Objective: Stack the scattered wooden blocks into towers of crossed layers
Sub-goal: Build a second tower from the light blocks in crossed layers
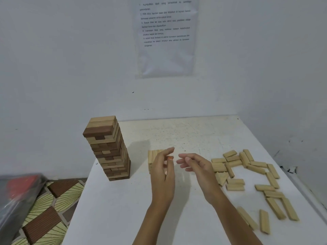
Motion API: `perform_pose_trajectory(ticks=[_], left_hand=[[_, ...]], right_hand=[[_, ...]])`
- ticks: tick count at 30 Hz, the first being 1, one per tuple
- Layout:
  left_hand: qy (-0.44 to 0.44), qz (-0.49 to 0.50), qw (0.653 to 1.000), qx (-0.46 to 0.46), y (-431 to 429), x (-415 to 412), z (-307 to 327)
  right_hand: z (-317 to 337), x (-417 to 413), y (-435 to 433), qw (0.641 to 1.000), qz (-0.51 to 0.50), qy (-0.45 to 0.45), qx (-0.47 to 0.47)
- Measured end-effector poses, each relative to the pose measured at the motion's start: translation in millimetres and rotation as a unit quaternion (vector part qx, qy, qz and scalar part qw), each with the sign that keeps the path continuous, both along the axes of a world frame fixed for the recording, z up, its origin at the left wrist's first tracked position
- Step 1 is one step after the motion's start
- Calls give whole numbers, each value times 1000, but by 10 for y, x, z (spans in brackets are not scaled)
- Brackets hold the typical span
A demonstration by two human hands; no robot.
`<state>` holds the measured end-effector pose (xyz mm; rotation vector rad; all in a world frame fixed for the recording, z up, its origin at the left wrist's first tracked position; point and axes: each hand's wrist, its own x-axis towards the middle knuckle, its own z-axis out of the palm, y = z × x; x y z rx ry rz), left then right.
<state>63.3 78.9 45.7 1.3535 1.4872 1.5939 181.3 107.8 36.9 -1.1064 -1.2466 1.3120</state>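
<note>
A tall tower (108, 147) of crossed light and dark wooden blocks stands at the table's left edge. Right of it sits a low stack of pale blocks (152, 157), partly hidden behind my left hand (162, 172). That hand hovers in front of the stack with fingers loosely spread and holds nothing. My right hand (196, 167) floats beside it, fingers relaxed and pointing left, also without a block. Several pale blocks (247, 174) lie scattered flat over the right side of the table.
The white table (177, 135) stands in a corner, with walls behind and to the right. A printed sheet (166, 36) hangs on the back wall. To the left, below the table, a patterned floor (47, 209) and a dark plastic-covered object (16, 200) show.
</note>
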Motion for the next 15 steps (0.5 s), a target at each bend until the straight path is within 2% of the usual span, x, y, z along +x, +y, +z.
perform_pose_trajectory(ticks=[9,12,15], left_hand=[[68,-117,991,-21,-47,576,-163],[115,-146,981,-47,-62,718,-301],[169,-148,972,-68,-63,825,-425]], right_hand=[[-145,635,-283,992,-124,-1,-14],[-249,898,-346,983,-170,-62,6],[-345,1135,-385,966,-192,-170,46]])
